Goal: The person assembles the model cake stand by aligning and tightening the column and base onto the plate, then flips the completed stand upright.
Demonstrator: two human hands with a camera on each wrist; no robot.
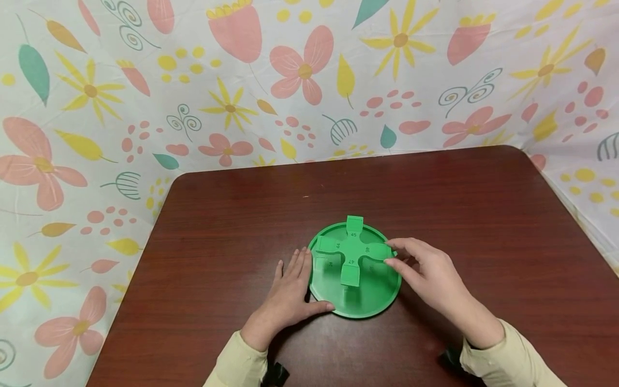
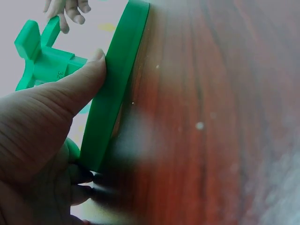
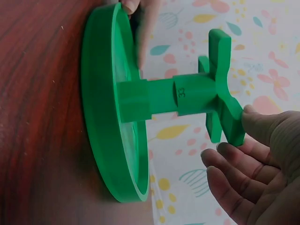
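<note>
1. Resting on the dark wooden tabletop, a round green tray sits near the front edge, between the person's two hands.
2. Standing up from the middle of the tray is a green cross-shaped piece; the right wrist view shows it raised on a square post above the tray floor, with the number 33 on the post.
3. Small numbers such as 45, 46 and 47 are printed on the arms of the cross in the head view.
4. The left hand lies on the tabletop against the tray's left rim: its fingers are straight and close together beside the rim, and the thumb reaches along the near edge.
5. In the left wrist view the thumb presses flat on the outer wall of the tray.
6. The right hand is at the right arm of the cross; its thumb and forefinger pinch the tip of that arm, while the other fingers hang loosely curled, apart from each other.
7. In the right wrist view the thumb touches the edge of the cross.
8. Pale yellow sleeves cover both forearms.
9. Behind and beside the tabletop hangs a floral cloth with pink and yellow flowers.
</note>
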